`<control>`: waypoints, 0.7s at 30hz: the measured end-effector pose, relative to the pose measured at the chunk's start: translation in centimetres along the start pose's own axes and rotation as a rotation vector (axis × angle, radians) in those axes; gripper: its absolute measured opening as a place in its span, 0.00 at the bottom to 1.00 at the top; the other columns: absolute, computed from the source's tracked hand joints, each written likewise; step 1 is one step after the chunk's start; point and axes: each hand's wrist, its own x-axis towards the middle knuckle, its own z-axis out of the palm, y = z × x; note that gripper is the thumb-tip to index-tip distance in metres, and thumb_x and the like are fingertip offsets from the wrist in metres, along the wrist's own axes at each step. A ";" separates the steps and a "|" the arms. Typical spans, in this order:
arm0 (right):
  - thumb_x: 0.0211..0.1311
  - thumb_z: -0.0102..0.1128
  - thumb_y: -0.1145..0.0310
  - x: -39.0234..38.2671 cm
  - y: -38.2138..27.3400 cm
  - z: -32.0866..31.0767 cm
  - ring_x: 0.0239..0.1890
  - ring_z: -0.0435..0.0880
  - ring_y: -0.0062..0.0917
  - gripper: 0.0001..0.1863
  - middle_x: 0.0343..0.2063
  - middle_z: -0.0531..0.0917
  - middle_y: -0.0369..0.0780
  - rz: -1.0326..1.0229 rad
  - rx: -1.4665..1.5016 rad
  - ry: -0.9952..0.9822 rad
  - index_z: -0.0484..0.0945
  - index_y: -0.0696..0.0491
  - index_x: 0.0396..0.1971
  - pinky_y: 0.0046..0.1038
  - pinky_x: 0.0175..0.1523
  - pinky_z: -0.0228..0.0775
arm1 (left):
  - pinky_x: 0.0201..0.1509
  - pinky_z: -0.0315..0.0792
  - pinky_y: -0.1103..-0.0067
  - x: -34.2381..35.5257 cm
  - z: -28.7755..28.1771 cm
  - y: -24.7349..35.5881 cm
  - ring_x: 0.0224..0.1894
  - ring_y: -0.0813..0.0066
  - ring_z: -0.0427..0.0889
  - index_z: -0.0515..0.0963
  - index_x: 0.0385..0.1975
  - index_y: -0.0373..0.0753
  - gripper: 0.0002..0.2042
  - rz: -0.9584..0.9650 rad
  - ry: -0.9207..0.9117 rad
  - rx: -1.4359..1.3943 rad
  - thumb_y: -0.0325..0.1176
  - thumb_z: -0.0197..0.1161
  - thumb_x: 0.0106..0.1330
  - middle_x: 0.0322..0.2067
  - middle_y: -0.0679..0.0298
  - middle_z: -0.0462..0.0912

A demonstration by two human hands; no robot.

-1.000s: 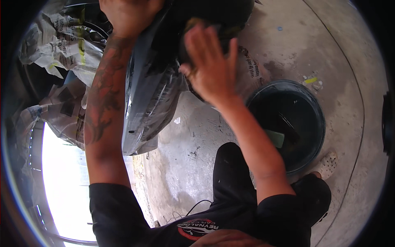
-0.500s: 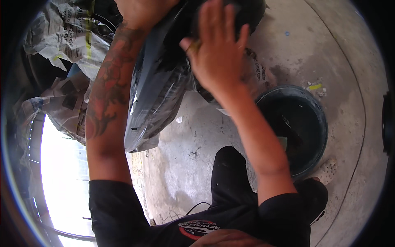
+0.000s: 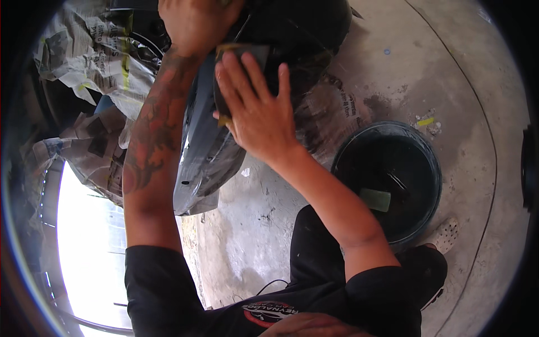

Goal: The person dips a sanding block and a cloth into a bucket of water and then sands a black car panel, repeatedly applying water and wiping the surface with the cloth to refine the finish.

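Observation:
A dark, curved vehicle panel (image 3: 303,28) fills the top centre, with a glossy grey strip (image 3: 199,163) partly wrapped in plastic. My left hand (image 3: 199,22) rests on it at the top edge; its fingers are mostly hidden. My right hand (image 3: 255,112) lies flat with fingers spread on a dark sheet (image 3: 236,49) with yellowish edges, pressed against the panel. Crumpled printed masking paper (image 3: 92,50) hangs at the upper left, and more paper (image 3: 331,106) shows beneath the panel at right.
A round dark tub (image 3: 410,168) of water with a pale green block (image 3: 375,199) in it stands on the concrete floor (image 3: 471,112) at my right, near my knee (image 3: 426,264) and white shoe (image 3: 446,233). A bright opening is at the lower left.
My right hand has moved down and leftward across the panel with the dark sheet, after going slightly higher half a second ago. My left hand has shifted slightly right since a second ago.

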 end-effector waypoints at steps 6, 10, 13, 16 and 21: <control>0.66 0.60 0.47 6.0 5.0 -2.7 0.76 0.58 0.38 0.38 0.75 0.61 0.35 0.120 -0.057 0.245 0.62 0.44 0.73 0.62 0.73 0.46 | 0.46 0.68 0.66 -0.2 -0.5 -0.1 0.43 0.57 0.80 0.80 0.35 0.41 0.14 -0.017 0.001 0.001 0.27 0.73 0.48 0.40 0.60 0.82; 0.67 0.58 0.47 3.4 1.9 -2.2 0.77 0.55 0.33 0.39 0.76 0.59 0.35 0.130 0.061 0.127 0.60 0.46 0.74 0.62 0.73 0.44 | 0.47 0.68 0.66 0.2 -0.6 0.4 0.43 0.57 0.80 0.80 0.35 0.40 0.13 -0.031 -0.003 0.010 0.26 0.73 0.49 0.40 0.60 0.82; 0.64 0.59 0.46 1.5 2.5 -1.2 0.77 0.54 0.31 0.40 0.75 0.60 0.33 0.028 0.013 0.069 0.62 0.46 0.74 0.64 0.73 0.44 | 0.48 0.68 0.66 0.2 -0.2 0.6 0.44 0.56 0.80 0.80 0.35 0.40 0.14 -0.020 0.001 0.004 0.26 0.74 0.48 0.40 0.59 0.82; 0.66 0.56 0.42 5.1 6.0 -2.5 0.76 0.57 0.30 0.39 0.73 0.64 0.35 0.089 0.016 0.217 0.63 0.46 0.72 0.62 0.74 0.43 | 0.48 0.68 0.66 -0.1 0.0 0.2 0.44 0.56 0.80 0.80 0.35 0.40 0.14 -0.038 0.028 -0.004 0.25 0.74 0.48 0.40 0.58 0.82; 0.67 0.56 0.42 8.9 7.9 -4.3 0.76 0.58 0.30 0.39 0.72 0.65 0.38 0.242 0.127 0.040 0.64 0.47 0.72 0.61 0.74 0.43 | 0.48 0.68 0.66 -0.3 -0.1 0.4 0.44 0.55 0.80 0.79 0.35 0.39 0.14 -0.073 0.021 -0.007 0.24 0.73 0.47 0.40 0.57 0.82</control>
